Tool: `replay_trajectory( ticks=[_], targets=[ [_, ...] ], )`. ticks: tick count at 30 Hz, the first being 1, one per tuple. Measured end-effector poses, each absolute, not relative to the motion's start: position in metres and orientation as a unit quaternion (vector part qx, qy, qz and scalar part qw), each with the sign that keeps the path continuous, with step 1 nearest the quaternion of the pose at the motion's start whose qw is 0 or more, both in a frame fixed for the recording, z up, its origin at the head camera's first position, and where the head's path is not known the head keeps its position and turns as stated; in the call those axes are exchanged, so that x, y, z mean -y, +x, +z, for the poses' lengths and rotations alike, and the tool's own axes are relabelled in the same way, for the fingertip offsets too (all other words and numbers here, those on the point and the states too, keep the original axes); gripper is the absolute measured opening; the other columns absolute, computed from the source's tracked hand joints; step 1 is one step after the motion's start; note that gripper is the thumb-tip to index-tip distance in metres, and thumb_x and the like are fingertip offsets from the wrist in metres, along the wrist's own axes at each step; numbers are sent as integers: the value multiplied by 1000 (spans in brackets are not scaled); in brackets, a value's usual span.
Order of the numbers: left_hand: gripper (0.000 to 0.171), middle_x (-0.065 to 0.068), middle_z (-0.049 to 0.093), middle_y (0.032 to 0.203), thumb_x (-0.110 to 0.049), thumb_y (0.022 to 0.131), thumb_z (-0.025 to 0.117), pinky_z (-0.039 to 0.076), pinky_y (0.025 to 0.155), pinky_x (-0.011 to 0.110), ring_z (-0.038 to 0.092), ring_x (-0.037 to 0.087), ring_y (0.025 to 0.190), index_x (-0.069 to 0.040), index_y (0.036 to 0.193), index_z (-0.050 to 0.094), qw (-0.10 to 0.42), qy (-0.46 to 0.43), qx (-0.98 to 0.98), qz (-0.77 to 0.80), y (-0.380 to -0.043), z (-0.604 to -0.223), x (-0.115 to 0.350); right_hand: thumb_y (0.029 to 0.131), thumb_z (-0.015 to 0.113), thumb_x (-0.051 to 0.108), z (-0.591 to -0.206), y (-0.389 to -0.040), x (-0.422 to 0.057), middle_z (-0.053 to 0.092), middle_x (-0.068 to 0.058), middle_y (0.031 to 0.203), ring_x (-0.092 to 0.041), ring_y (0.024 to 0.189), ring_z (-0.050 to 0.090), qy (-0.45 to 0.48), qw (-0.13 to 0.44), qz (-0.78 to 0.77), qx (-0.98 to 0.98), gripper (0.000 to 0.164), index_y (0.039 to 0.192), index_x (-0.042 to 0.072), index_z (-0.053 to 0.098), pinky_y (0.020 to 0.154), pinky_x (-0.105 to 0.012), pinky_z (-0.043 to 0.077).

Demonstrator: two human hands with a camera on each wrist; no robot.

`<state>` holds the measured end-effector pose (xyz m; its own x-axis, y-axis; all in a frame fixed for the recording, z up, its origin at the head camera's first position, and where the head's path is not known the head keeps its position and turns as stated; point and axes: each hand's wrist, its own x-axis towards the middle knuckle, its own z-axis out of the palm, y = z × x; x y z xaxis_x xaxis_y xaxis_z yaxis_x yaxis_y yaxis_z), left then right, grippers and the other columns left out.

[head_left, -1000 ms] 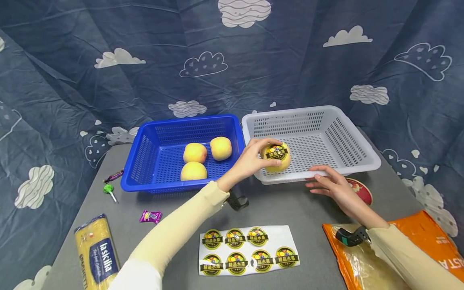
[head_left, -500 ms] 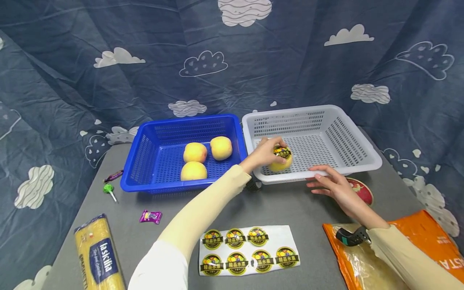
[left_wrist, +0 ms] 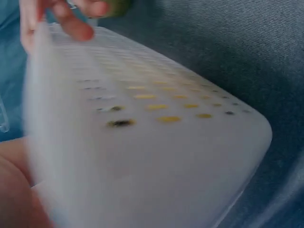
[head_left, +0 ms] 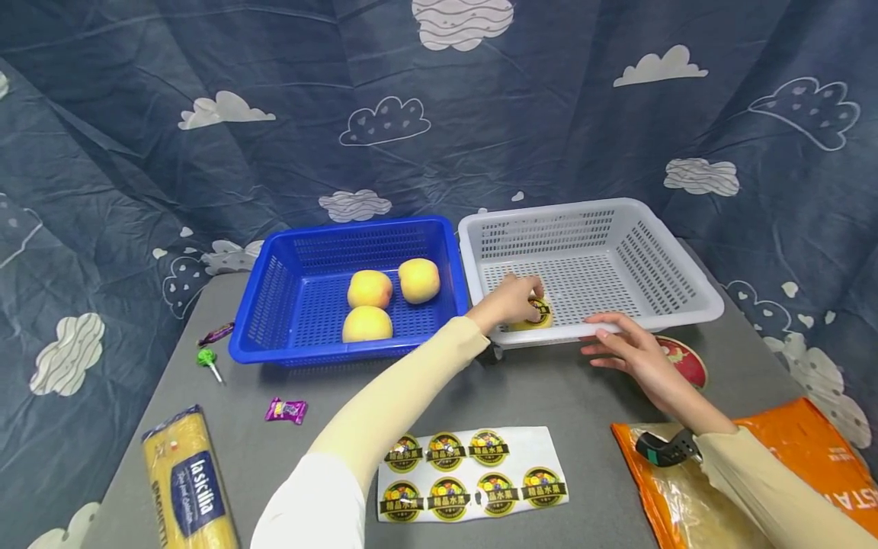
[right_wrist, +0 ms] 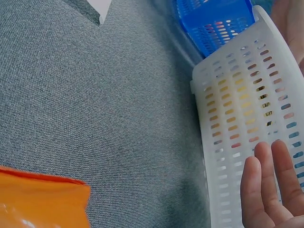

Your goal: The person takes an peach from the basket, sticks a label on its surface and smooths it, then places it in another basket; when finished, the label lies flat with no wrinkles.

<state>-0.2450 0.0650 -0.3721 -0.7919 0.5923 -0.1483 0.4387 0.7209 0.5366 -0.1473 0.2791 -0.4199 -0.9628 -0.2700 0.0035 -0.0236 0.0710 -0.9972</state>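
Observation:
In the head view, my left hand [head_left: 511, 299] reaches over the near left rim of the white basket [head_left: 665, 314]. Its curled fingers hold a yellow peach [head_left: 538, 316] low in that basket, and a round black-and-gold sticker shows on the fruit. The hand covers most of the peach. My right hand [head_left: 627, 347] lies at the front rim of the white basket. Three of its fingers [right_wrist: 281, 164] stretch straight along the outer slotted wall in the right wrist view. The left wrist view has yellow showing through the basket's slots.
To the left, a blue basket [head_left: 274, 352] holds three peaches [head_left: 370, 288]. In front lies a sheet of several stickers [head_left: 473, 476]. Around are a spaghetti pack [head_left: 188, 480], a purple-wrapped candy [head_left: 286, 410], a green lollipop [head_left: 205, 356], an orange pasta bag [head_left: 796, 435] and a round red item [head_left: 684, 362].
My left hand has moved right and down, carrying the stickered peach from above the near left rim to low inside the white basket. The right hand has stayed at the rim.

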Motion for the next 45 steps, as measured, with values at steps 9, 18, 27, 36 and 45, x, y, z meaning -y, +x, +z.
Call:
replay_trajectory(
  ticks=[9,18,27,36,45],
  targets=[
    [30,10,54,117,-15,88,57,44,81,25,55,21,102,-11,118,53,97,286,-850,431,-230,-340,-16,96,41,13,-415,-146,-276,62,-9,101,-23,88,62,-111,99,-684,-714,35,128,-3,35,74,-35,51],
    [37,22,49,114,-6,91,51,49,79,37,56,29,96,-1,126,43,85,225,-700,672,-183,-332,63,97,41,15,-387,-137,-258,62,-18,97,-26,84,63,-127,110,-660,-733,33,129,7,38,73,-36,51],
    [40,25,51,109,-6,93,48,48,79,41,55,36,98,-6,131,37,72,133,-667,729,-128,-361,131,95,45,10,-351,-159,-203,63,-14,99,-31,86,61,-219,83,-638,-734,31,126,5,43,73,-40,50],
    [47,23,54,106,-8,94,46,48,80,42,59,28,92,-17,136,29,63,14,-680,730,-106,-396,165,92,51,14,-342,-202,-109,52,-18,117,-30,99,55,-263,118,-621,-729,37,127,8,43,80,-46,46],
    [57,36,44,111,-25,93,50,48,79,41,54,42,96,-20,141,20,20,-10,-673,739,-122,-423,181,90,54,21,-368,-233,-23,41,-18,127,-27,115,42,-259,217,-574,-745,42,130,17,42,88,-49,40]
  ],
)
